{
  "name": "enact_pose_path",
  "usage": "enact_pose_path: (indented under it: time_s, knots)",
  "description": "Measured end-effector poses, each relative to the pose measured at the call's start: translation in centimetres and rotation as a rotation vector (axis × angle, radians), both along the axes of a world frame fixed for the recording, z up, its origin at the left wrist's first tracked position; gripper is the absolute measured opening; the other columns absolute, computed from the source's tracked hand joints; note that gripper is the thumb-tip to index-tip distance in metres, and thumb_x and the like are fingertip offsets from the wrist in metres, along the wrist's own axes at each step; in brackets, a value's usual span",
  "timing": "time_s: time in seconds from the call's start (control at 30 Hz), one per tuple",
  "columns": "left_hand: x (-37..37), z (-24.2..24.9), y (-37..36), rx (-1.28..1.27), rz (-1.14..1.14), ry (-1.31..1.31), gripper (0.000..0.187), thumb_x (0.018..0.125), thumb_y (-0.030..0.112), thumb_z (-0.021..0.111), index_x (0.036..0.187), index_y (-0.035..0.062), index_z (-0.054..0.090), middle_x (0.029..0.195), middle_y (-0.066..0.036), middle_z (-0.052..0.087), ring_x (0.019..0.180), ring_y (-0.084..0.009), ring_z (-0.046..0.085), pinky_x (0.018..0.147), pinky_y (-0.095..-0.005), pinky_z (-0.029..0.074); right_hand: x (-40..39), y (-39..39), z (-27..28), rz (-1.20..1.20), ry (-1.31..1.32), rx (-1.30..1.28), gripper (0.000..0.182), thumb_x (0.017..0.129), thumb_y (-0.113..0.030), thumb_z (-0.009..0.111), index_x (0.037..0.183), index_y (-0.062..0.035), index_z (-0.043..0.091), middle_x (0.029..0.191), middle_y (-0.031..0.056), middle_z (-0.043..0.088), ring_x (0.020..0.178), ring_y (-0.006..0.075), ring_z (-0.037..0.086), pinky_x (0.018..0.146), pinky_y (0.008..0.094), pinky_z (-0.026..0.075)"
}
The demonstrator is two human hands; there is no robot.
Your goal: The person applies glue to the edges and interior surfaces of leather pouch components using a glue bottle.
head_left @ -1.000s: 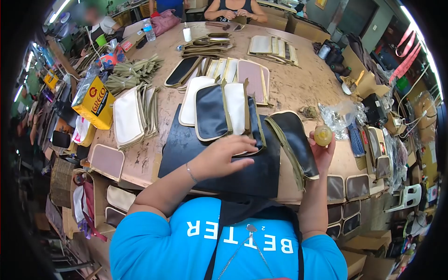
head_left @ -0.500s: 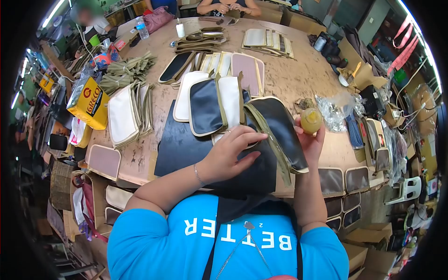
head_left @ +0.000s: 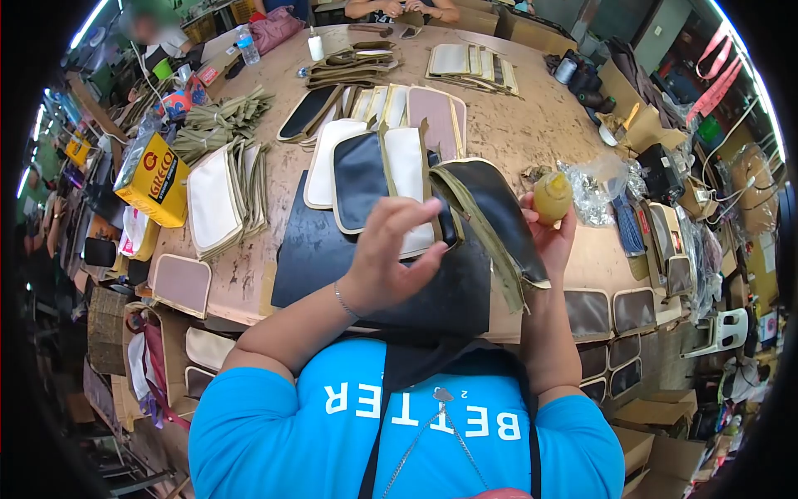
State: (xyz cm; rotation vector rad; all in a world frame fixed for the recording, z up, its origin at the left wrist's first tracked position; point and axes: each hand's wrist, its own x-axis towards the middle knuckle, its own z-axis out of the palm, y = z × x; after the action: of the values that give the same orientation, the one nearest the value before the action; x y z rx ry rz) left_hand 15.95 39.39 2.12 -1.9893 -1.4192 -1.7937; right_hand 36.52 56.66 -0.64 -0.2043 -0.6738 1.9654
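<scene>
My right hand point(head_left: 555, 243) is closed round a small squeeze bottle point(head_left: 552, 198) with yellowish contents, its tip upward. My left hand point(head_left: 392, 249) is raised over the work with fingers apart and nothing in them. Just right of it lies a black rounded panel point(head_left: 499, 204), its lower end close to my right wrist. An olive fabric strip point(head_left: 478, 220) runs along that panel's left side, with its end hanging loose. Behind my left hand are a dark panel with a cream edge point(head_left: 359, 179) and a white panel point(head_left: 406, 170), overlapping on a black sheet point(head_left: 303, 258).
Stacked white panels point(head_left: 218, 200), olive strips point(head_left: 220, 125) and a yellow box point(head_left: 154, 181) stand at the left. More panel stacks point(head_left: 472, 68) and a white bottle point(head_left: 315, 46) are farther back. Plastic bags point(head_left: 594, 195) lie right. A co-worker's hands point(head_left: 406, 12) show across the table.
My left hand has lifted off the olive strip and moved a little left, fingers spreading. In my right hand the squeeze bottle has tipped so that its nozzle shows.
</scene>
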Motion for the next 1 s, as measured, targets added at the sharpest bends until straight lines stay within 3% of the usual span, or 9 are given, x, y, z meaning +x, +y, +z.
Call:
enact_pose_path:
  time_s: [0.13,0.37,0.47,0.53,0.57,0.7,1.0]
  knots:
    - [-2.1,-0.6,0.3,-0.107,0.140,-0.041,0.062,0.078,0.002,0.068,0.135,0.0038,0.045,0.111,-0.012,0.049,0.093,-0.0200,0.049,0.078,-0.0321,0.045,0.6,0.5,-0.2,-0.083,-0.072,0.031,0.048,0.100,-0.042,0.047,0.121,0.0007,0.055,0.108,0.0191,0.061,0.089,0.0232,0.058,0.071,0.0305,0.048]
    - [-2.7,-1.4,1.1,-0.308,0.219,0.087,0.043,0.078,0.011,0.072,0.120,0.0095,0.060,0.110,-0.013,0.051,0.101,-0.0287,0.052,0.086,-0.0361,0.045,1.1,0.2,0.6,-0.110,-0.035,-0.037,0.048,0.099,-0.043,0.049,0.122,-0.0003,0.054,0.106,0.0194,0.061,0.084,0.0216,0.056,0.071,0.0299,0.048]
    - [-0.6,-2.1,-0.1,-0.367,-0.031,0.159,0.038,0.078,0.017,0.073,0.114,0.0106,0.062,0.110,-0.012,0.054,0.102,-0.0299,0.053,0.089,-0.0394,0.045,1.8,-0.4,1.4,-0.073,0.066,-0.097,0.050,0.097,-0.044,0.052,0.122,-0.0012,0.054,0.105,0.0178,0.061,0.081,0.0191,0.055,0.072,0.0288,0.049]
    - [1.5,-3.8,-0.4,-0.373,-0.231,0.376,0.028,0.077,0.025,0.073,0.101,0.0119,0.065,0.105,-0.007,0.055,0.100,-0.0285,0.054,0.087,-0.0390,0.045,3.0,-0.1,1.3,0.015,0.153,-0.139,0.051,0.095,-0.045,0.054,0.122,-0.0016,0.055,0.104,0.0164,0.060,0.079,0.0173,0.054,0.073,0.0278,0.050]
    - [2.2,-4.9,-0.6,-0.438,-0.256,0.479,0.035,0.081,0.036,0.069,0.106,0.0118,0.067,0.114,-0.007,0.054,0.108,-0.0274,0.051,0.093,-0.0400,0.042,3.2,-0.1,1.4,0.014,0.183,-0.144,0.051,0.094,-0.045,0.056,0.121,-0.0009,0.055,0.104,0.0151,0.060,0.077,0.0160,0.054,0.075,0.0272,0.051]
    - [3.5,-8.4,-0.2,-0.532,-0.177,0.742,0.056,0.086,0.054,0.059,0.124,0.0127,0.063,0.141,-0.005,0.044,0.122,-0.0234,0.042,0.102,-0.0439,0.030,4.1,0.0,1.6,-0.024,0.166,-0.124,0.050,0.094,-0.042,0.056,0.121,0.0002,0.055,0.105,0.0151,0.060,0.078,0.0165,0.054,0.074,0.0275,0.051]
    - [4.5,-9.9,0.5,-0.409,-0.081,0.791,0.049,0.088,0.050,0.058,0.120,0.0142,0.066,0.145,-0.002,0.044,0.122,-0.0215,0.041,0.102,-0.0445,0.028,4.3,-0.3,1.0,0.018,0.191,-0.174,0.050,0.094,-0.042,0.056,0.120,0.0010,0.055,0.105,0.0156,0.061,0.079,0.0181,0.055,0.075,0.0289,0.051]
